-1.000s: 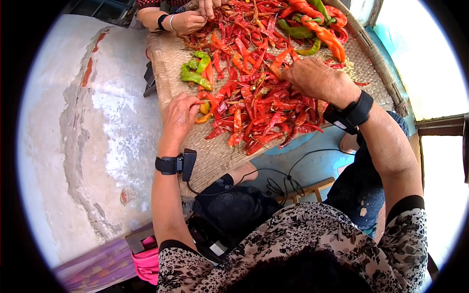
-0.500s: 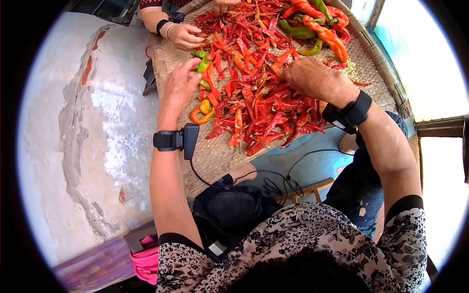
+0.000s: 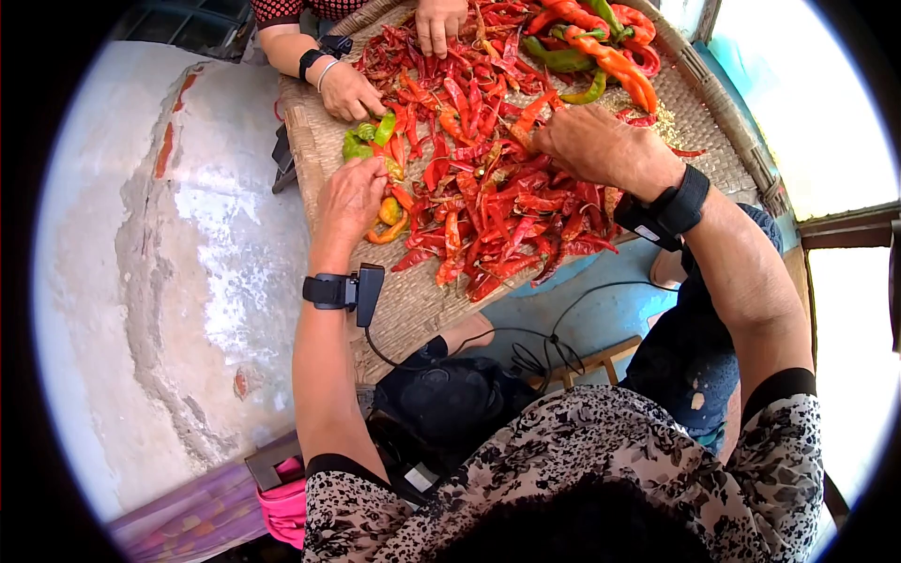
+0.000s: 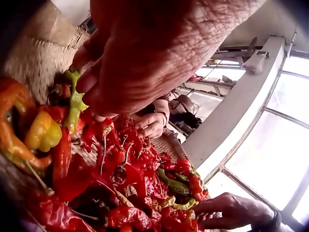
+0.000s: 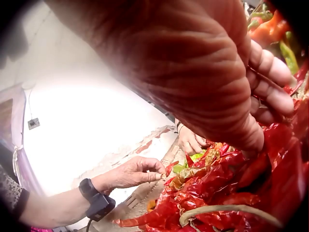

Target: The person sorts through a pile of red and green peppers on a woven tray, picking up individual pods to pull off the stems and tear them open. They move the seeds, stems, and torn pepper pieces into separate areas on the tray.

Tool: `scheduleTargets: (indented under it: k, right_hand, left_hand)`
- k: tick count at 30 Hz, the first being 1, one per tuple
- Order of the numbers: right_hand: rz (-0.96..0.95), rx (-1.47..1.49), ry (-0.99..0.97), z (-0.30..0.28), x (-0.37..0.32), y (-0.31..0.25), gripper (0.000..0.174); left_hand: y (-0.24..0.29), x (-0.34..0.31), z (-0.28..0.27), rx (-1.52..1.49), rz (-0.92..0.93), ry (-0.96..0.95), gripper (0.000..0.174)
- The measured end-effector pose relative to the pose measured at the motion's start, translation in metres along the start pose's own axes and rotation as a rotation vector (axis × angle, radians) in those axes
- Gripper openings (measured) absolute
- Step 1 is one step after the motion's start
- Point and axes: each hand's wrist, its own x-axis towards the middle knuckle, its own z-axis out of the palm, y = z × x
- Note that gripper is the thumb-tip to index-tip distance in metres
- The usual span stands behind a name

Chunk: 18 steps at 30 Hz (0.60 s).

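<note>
My left hand is at the left side of the pile, its fingers bent in to pinch a twisted green pepper. An orange-yellow pepper lies close by it. My right hand rests on the right part of the heap of dried red chillies. In the right wrist view, its loosely bent fingers stand apart from the thumb, whose tip touches the chillies. Another person's hand reaches to the green peppers from the far left.
The chillies lie on a woven tray with a raised rim. Larger fresh red and green peppers sit at the far right, near pale seeds. The other person's second hand is over the far chillies. A cable hangs below.
My left hand reached forward over the green peppers, then drew back a little with its fingers closing. The other person's hands moved apart, one toward the green peppers. My right hand stayed nearly still.
</note>
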Motion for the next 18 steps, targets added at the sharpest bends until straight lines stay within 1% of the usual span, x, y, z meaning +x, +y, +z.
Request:
scheduleTargets:
  k: [1, 2, 4, 5, 7, 8, 9, 11, 13, 14, 16, 18]
  right_hand:
    - [-0.002, 0.001, -0.001, 0.003, 0.001, 0.000, 0.017]
    - [-0.011, 0.012, 0.037, 0.009, 0.002, 0.001, 0.015]
    - [-0.023, 0.024, 0.075, 0.009, 0.005, 0.000, 0.014]
    - [-0.025, 0.026, 0.042, 0.007, 0.005, 0.000, 0.014]
    - [-0.029, 0.025, 0.006, 0.006, 0.005, -0.001, 0.013]
    - [-0.031, 0.023, 0.049, 0.008, 0.004, -0.001, 0.013]
    - [-0.034, 0.022, 0.092, 0.010, 0.003, 0.000, 0.013]
    - [-0.041, 0.023, 0.107, 0.014, 0.004, 0.001, 0.013]
    - [-0.048, 0.024, 0.121, 0.015, 0.004, 0.001, 0.013]
    - [-0.048, 0.016, 0.135, 0.015, 0.004, 0.000, 0.012]
    - [-0.047, 0.011, 0.148, 0.016, 0.002, 0.000, 0.012]
    - [-0.050, -0.004, 0.134, 0.015, 0.003, 0.000, 0.012]
  left_hand:
    - [-0.002, -0.001, -0.008, -0.013, -0.044, 0.045, 0.016]
    - [-0.005, 0.002, -0.015, -0.012, -0.048, 0.045, 0.016]
    - [-0.009, 0.013, -0.027, -0.083, -0.228, 0.216, 0.022]
    - [-0.009, 0.018, -0.029, -0.084, -0.230, 0.216, 0.022]
    - [-0.009, 0.026, -0.029, 0.006, -0.126, 0.631, 0.029]
    - [-0.009, 0.027, -0.026, 0.037, -0.105, 0.642, 0.035]
    - [-0.002, 0.023, -0.025, 0.035, -0.107, 0.644, 0.035]
    - [0.023, 0.007, -0.024, -0.282, -0.216, 0.148, 0.032]
    - [0.028, -0.007, -0.010, -0.226, -0.048, -0.105, 0.027]
    - [0.029, -0.014, -0.003, -0.227, -0.048, -0.105, 0.027]
    - [0.031, -0.024, 0.008, -0.216, 0.032, -0.208, 0.020]
    - [0.028, -0.028, 0.010, -0.219, 0.012, -0.204, 0.020]
